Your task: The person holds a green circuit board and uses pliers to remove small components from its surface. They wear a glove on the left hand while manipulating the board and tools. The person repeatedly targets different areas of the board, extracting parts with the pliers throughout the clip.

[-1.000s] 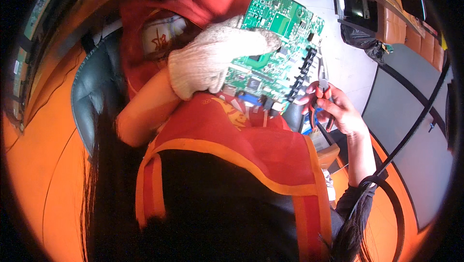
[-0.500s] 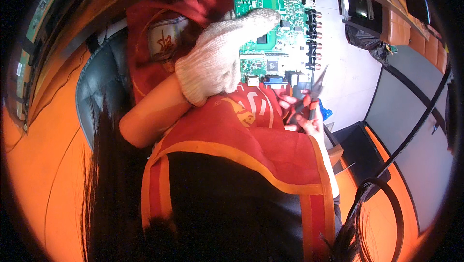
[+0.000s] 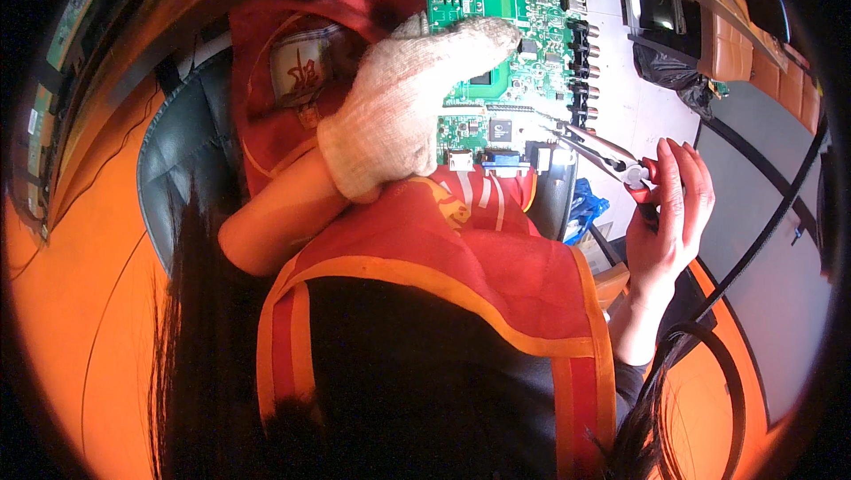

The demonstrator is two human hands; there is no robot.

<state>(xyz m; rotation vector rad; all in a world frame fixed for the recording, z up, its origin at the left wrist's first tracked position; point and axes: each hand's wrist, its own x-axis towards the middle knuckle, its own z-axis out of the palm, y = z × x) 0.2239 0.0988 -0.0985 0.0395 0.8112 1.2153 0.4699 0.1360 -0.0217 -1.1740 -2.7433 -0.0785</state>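
Note:
My left hand (image 3: 408,103) wears a white knit glove and grips a green circuit board (image 3: 510,28), holding it upright in front of my chest. My right hand (image 3: 669,214) is bare and holds red-handled needle-nose pliers (image 3: 598,150). The plier tips touch the board's lower right area, near a row of black connectors (image 3: 581,63). A red vest with orange trim (image 3: 470,249) covers my chest below the board.
A grey chair back (image 3: 177,170) stands at the left. A black cable (image 3: 753,249) curves down the right side over an orange floor (image 3: 71,303). A black bag (image 3: 669,68) and a dark monitor (image 3: 660,10) lie at the upper right.
The board has turned from tilted to nearly upright and risen toward the top. My right hand moved outward to the right, and the plier tips now reach the board's lower right part.

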